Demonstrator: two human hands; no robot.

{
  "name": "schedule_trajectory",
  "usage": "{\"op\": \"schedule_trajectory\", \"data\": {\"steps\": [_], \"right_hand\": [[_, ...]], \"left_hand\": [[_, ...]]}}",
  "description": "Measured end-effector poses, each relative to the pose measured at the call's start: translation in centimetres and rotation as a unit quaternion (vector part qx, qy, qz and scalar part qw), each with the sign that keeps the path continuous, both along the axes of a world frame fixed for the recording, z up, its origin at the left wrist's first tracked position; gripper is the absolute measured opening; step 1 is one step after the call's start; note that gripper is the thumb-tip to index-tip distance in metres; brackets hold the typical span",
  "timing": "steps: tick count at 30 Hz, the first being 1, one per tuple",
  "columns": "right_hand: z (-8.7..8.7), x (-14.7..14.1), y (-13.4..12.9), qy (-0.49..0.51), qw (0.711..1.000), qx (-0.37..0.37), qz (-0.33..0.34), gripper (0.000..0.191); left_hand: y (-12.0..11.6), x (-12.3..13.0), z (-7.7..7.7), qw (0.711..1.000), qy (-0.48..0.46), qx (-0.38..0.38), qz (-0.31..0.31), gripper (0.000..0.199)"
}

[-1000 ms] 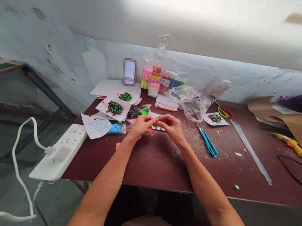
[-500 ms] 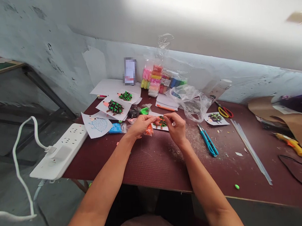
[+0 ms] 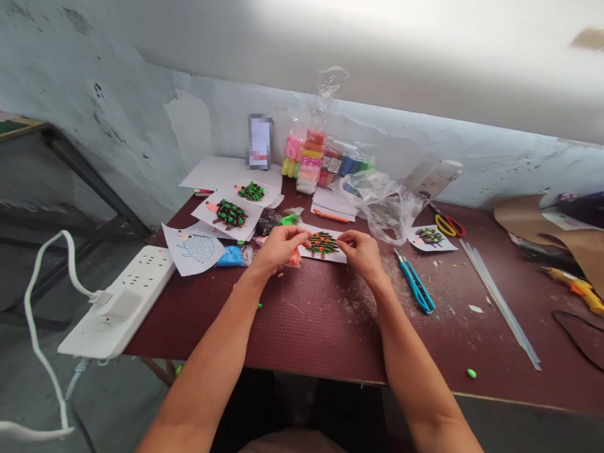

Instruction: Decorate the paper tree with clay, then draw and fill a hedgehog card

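My left hand [image 3: 281, 246] hovers over the left end of a small white card [image 3: 334, 257], thumb and forefinger drawn nearly together; my right hand [image 3: 362, 252] adopts a similar narrow pinch at its right end. The fingertips are small and partly turned away, so I cannot tell whether either pinch has hold of anything. The card lies on the table [image 3: 307, 333], toward the middle of its far half, and carries a dark spiky figure [image 3: 323, 242] dotted with orange and green. The paired grip probably lets me touch the figure from both sides without covering it.

Beside my left hand lies an orange packet [image 3: 294, 257], with green clay [image 3: 289, 220] beyond and a blue packet [image 3: 230, 257] further left, presumably kept near for easy reach. Toward the far left corner of the table, two cards with green-dotted figures [image 3: 231, 214] [image 3: 251, 192] lie face up, perhaps to stay visible and unpressed. A phone [image 3: 261, 141] stands upright near the far edge, screen toward me, beside bagged clay packs [image 3: 309, 165].

To the right, a blue cutter [image 3: 417, 285] lies apart from my forearm, its tip pointing toward the far edge; scissors [image 3: 440, 216] rest beyond it. One green piece [image 3: 471, 373] sits close to the near edge.
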State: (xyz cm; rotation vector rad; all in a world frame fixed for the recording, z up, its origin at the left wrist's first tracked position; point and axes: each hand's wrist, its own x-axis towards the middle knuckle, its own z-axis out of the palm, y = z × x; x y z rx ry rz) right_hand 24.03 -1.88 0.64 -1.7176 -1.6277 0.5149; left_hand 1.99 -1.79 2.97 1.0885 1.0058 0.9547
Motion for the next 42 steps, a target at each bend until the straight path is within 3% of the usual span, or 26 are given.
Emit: {"op": "schedule_trajectory", "data": {"steps": [7, 14, 42], "right_hand": [[0.1, 0.1, -0.1, -0.029, 0.999, -0.024, 0.033, 0.010], [0.0, -0.1, -0.2, -0.072, 0.997, -0.018, 0.037, 0.010], [-0.1, -0.2, -0.2, -0.121, 0.992, -0.031, 0.031, 0.012]], "left_hand": [[0.3, 0.1, -0.7, 0.995, 0.085, 0.050, -0.003, 0.009], [0.1, 0.1, -0.4, 0.985, 0.157, 0.064, -0.024, 0.015], [-0.4, 0.1, 0.5, 0.987, 0.150, 0.041, -0.032, 0.014]]}}
